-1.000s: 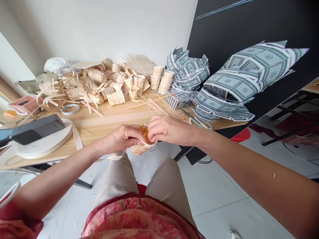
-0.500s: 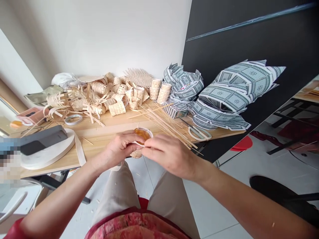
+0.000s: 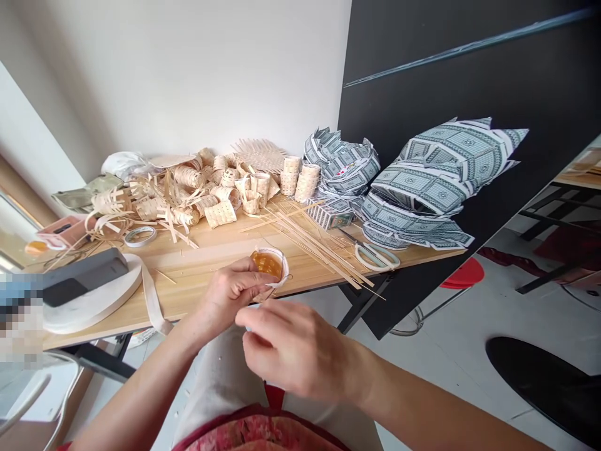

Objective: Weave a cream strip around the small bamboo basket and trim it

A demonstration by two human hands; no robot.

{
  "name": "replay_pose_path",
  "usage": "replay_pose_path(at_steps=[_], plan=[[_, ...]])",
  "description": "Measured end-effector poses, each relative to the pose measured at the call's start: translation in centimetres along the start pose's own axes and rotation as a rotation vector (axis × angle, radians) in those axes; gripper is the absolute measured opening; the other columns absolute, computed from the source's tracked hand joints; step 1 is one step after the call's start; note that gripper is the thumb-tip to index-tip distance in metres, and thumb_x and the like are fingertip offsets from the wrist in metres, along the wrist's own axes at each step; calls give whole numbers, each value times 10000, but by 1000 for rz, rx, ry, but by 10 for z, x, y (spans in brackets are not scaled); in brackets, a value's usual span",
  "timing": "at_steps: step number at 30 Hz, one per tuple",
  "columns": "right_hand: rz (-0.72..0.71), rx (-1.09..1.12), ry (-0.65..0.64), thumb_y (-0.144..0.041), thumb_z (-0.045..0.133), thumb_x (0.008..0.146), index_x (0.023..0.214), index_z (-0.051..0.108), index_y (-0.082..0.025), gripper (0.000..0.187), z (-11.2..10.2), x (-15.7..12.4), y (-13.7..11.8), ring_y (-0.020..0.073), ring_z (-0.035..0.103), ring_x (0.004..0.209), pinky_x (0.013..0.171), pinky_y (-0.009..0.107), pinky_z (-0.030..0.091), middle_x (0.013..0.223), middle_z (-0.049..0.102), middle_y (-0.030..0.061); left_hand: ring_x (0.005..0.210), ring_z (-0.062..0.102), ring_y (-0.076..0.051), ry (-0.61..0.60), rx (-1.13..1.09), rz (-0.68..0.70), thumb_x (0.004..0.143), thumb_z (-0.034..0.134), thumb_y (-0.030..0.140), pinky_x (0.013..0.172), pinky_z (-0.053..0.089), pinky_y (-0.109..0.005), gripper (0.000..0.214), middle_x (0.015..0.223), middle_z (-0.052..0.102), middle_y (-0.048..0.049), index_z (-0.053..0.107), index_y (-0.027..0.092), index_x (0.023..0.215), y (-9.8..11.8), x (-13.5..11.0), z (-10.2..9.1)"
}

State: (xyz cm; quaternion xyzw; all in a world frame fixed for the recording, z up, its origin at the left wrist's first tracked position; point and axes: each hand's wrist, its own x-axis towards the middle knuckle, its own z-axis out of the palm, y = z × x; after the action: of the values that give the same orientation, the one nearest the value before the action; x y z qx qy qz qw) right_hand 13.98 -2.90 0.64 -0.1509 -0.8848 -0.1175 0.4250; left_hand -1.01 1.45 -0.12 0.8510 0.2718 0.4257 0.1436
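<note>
My left hand [image 3: 230,291] is closed round a small woven basket [image 3: 269,263] with a white rim and an amber inside, held at the front edge of the wooden table [image 3: 220,250]. My right hand [image 3: 286,344] sits lower and nearer to me, over my lap, its fingers curled in a pinch; what it holds is too small to make out. A white strip hangs from the basket toward my right hand.
Several woven baskets and loose strips [image 3: 197,188] lie heaped at the back. Thin sticks [image 3: 314,241], scissors [image 3: 375,254], a tape roll [image 3: 139,236], a white band coil with a dark phone [image 3: 84,282] and folded patterned paper pieces [image 3: 417,181] cover the table.
My right hand has drawn back from the basket toward my lap. My left hand has kept the basket and now holds it alone, rim upward.
</note>
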Motion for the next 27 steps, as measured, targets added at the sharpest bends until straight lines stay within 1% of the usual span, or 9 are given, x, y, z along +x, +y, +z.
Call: replay_pose_path(at_steps=[2, 4, 6, 10, 12, 14, 17, 21, 27], plan=[[123, 82, 11, -38, 376, 807, 685, 559, -143, 244, 4, -3, 0, 96, 391, 519, 486, 230, 349, 556, 471, -17, 661, 563, -97, 3, 55, -6, 845, 522, 182, 581, 459, -186, 184, 742, 583, -22, 696, 180, 906, -1, -3, 2], [154, 189, 34, -32, 365, 841, 733, 545, -150, 241, 4, -9, 3, 78, 414, 527, 494, 199, 360, 584, 485, -27, 666, 565, -97, 21, 134, 11, 851, 506, 167, 582, 455, -184, 198, 739, 574, -18, 688, 179, 929, -2, -6, 2], [242, 252, 109, -29, 365, 855, 792, 538, -168, 231, 4, -15, 5, 72, 444, 545, 515, 186, 378, 610, 496, -33, 646, 560, -91, 60, 219, 27, 853, 491, 152, 570, 447, -176, 212, 712, 555, -9, 682, 180, 940, -4, -9, 3], [610, 391, 261, -73, 355, 872, 1045, 511, -214, 272, 10, -25, 4, 92, 523, 602, 566, 204, 436, 679, 566, -20, 577, 523, -62, 163, 379, 54, 847, 478, 114, 522, 414, -142, 244, 681, 526, 11, 670, 215, 958, -9, -17, 7], [773, 578, 363, -133, 382, 889, 998, 528, -214, 199, 17, -28, 4, 89, 534, 581, 551, 205, 449, 708, 609, -9, 568, 519, -58, 208, 414, 89, 837, 486, 94, 516, 412, -134, 256, 682, 529, 13, 662, 221, 972, -11, -20, 12], [879, 763, 447, -205, 434, 889, 863, 560, -202, 128, 23, -31, 5, 82, 513, 527, 495, 201, 428, 691, 623, -4, 569, 521, -59, 242, 425, 113, 827, 493, 73, 515, 417, -134, 268, 679, 529, 14, 655, 214, 988, -12, -24, 16], [947, 959, 533, -283, 483, 879, 801, 591, -198, 158, 26, -35, 7, 75, 459, 478, 472, 203, 388, 542, 520, -37, 561, 513, -59, 293, 455, 101, 819, 512, 71, 508, 413, -137, 273, 670, 522, 17, 652, 218, 1003, -16, -29, 21], [989, 1081, 727, -336, 566, 831, 752, 617, -219, 150, 8, -43, 6, 58, 386, 445, 442, 185, 338, 478, 352, -69, 557, 498, -62, 393, 490, 12, 819, 524, 95, 508, 401, -151, 256, 666, 516, 17, 669, 224, 986, -24, -35, 18], [1158, 982, 928, -338, 688, 710, 705, 612, -221, 139, -36, -70, 9, 48, 276, 412, 396, 189, 241, 434, 232, -79, 556, 488, -70, 508, 513, -64, 808, 549, 120, 517, 403, -165, 221, 640, 490, 18, 690, 217, 948, -28, -37, 6]])
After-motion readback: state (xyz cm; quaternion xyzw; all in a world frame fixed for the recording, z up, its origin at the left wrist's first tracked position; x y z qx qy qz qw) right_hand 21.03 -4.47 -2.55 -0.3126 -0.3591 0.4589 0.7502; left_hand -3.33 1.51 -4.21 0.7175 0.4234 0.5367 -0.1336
